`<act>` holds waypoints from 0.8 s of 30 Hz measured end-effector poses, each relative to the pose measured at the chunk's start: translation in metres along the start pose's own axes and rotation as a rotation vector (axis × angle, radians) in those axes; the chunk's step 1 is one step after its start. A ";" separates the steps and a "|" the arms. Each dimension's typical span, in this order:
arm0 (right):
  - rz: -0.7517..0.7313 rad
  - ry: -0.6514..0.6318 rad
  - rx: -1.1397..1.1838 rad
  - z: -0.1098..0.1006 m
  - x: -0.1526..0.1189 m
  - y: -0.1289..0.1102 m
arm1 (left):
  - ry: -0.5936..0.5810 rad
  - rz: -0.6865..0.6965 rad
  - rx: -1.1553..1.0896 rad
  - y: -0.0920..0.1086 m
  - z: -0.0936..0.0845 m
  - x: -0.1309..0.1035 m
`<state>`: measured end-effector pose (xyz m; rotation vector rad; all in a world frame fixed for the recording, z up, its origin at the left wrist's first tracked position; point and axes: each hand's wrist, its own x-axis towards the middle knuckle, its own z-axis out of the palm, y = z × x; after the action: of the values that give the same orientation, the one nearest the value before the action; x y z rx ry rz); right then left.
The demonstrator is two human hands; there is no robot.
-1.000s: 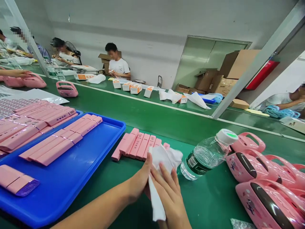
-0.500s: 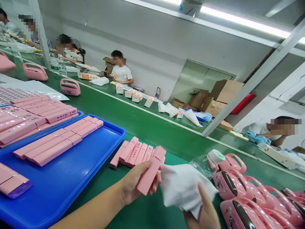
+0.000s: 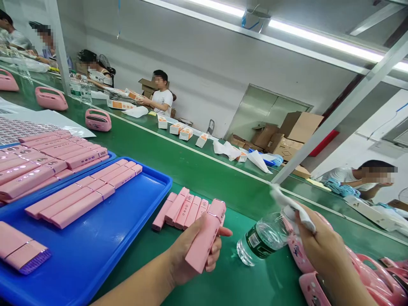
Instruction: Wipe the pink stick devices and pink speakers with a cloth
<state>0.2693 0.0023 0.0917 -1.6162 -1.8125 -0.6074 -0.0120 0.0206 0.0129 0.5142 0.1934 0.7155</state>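
My left hand is wrapped round a pink slim device with a shiny band near its top and small buttons on one edge. Just behind it, several like pink devices lie side by side on the green work surface. My right hand grips a white cloth, part of which stands up blurred. Beneath that hand a clear plastic bottle with a green label leans over, its capped end hidden; whether the hand touches it I cannot tell.
To the left, a blue tray bears pink devices, one showing purple bristles. Glossy pink handled cases crowd the right. Across the green conveyor belt, small white-orange boxes stand near a seated person. A metal post slants up at right.
My right hand and the cloth have moved up and right, away from the device. The bottle shows more fully, its base swung toward me. My left hand keeps its hold, the device slightly turned.
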 end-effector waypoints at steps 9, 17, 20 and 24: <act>-0.281 0.201 0.095 0.022 -0.010 -0.009 | -0.196 0.080 -0.189 0.001 -0.002 -0.001; 0.086 0.247 0.479 0.038 -0.005 -0.013 | -0.275 0.084 -0.198 -0.001 -0.003 0.000; 0.334 0.360 0.505 0.042 -0.002 0.001 | -0.284 0.109 -0.157 -0.003 -0.005 -0.001; 0.631 0.614 0.580 0.041 0.000 0.029 | -0.309 0.147 -0.150 -0.007 -0.014 0.002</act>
<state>0.2917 0.0358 0.0612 -1.2915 -0.8460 -0.2084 -0.0112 0.0231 -0.0022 0.4916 -0.1880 0.7769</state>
